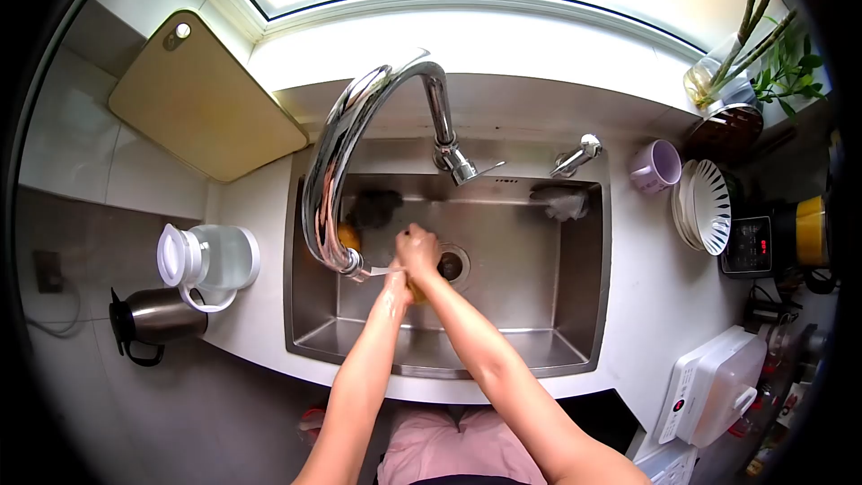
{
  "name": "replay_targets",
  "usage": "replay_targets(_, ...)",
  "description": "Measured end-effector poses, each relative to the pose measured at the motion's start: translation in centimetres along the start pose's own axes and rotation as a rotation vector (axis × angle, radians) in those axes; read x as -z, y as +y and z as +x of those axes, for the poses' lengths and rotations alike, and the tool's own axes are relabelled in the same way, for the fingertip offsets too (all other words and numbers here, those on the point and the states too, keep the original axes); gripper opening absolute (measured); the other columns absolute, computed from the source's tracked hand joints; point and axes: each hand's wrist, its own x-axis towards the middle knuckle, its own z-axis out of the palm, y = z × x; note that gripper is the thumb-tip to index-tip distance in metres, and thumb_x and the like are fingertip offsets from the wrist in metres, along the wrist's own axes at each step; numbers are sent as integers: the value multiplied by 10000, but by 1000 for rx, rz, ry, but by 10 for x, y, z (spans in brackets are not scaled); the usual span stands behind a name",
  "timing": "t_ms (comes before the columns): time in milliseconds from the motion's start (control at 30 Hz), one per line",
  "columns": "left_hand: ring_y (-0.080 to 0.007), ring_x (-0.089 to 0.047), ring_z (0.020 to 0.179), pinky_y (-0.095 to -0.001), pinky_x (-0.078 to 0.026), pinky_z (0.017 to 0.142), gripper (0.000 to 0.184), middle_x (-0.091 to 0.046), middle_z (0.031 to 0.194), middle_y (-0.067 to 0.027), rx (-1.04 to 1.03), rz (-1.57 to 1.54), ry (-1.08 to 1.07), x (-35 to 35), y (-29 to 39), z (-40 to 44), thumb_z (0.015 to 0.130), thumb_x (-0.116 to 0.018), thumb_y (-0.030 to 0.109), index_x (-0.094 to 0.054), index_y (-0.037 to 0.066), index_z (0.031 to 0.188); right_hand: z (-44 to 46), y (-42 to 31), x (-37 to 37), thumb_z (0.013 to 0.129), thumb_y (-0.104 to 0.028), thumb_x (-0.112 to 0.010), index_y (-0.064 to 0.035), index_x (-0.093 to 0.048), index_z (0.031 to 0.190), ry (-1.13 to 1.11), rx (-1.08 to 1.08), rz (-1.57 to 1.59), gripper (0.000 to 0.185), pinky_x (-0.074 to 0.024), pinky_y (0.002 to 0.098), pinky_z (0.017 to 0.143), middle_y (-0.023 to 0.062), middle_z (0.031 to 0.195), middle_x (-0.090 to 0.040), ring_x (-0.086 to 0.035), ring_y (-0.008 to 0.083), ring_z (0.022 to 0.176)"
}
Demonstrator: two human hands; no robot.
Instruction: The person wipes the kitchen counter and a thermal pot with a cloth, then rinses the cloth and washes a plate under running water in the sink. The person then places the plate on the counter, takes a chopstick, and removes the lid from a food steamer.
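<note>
Pink bottoms [449, 447] and a black garment [474, 480] are worn, forearms [364, 355] bare.

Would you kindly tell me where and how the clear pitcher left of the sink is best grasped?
Probably by the white handle, coming from the person's near side: this open loop juts out from the clear pitcher toward the person, leaving a gap to grip through.

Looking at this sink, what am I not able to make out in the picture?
All in the head view:
Yellowish thing: mostly covered by the hands and wrists, so I can't tell what it is.
Orange-yellow thing: partly behind the faucet.
Red display at right: too small to read surely.
Plant stems: the tallest tip is lost at the top edge.
</note>
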Motion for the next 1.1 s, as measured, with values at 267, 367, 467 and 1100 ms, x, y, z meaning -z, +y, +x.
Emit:
replay_targets(267, -246, -622, 1037, -410, -497, 928, 566, -633, 1170, -89, 55, -39, -403, -2, 6, -17, 930, -495, 557, -555, 84, 1234, -11, 0, 14, 888, -393, -556, -62, -649, 862, -71, -9, -74, 345, -497, 536, 688, 219, 763, -665, -649, 432, 748)
replay_targets(367, -247, -618, 1076, -409, -489, 959, 543, -622, 1203, -90, 71, 276, -243, -24, 16, -60, 956, -518, 470, -507, 64, 1315, 17, 39, 12, 869, -485, -603, -66, -629, 1000, -186, -4, 294, 440, -491, 443, 790, 184, 917, -687, -646, 355, 925)
replay_targets(467, -246, -614, 1091, -404, -496, 954, 460, -611, 1224, -105, 16, 204, -227, 0, 26, -47, 966, -537, 371, -510, 56, 1300, -12, 66, 19, 893, -515, -586, -24, -585, 1152, -402, -1, 562, 555, -469, 387, 888, 150, 1031, -670, -628, 270, 1021)
replay_targets(1100, -212, -642, 805, -382, -547, 736, 373, -674, 926, -68, -103, -1, -69, -16, 12, -13, 931, -573, 442, -643, 85, 1011, 4, -28, 20, 868, -257, -618, -123, -538, 1065, 12, 36, -1, 252, -497, 540, 695, 224, 783, -667, -647, 449, 782)
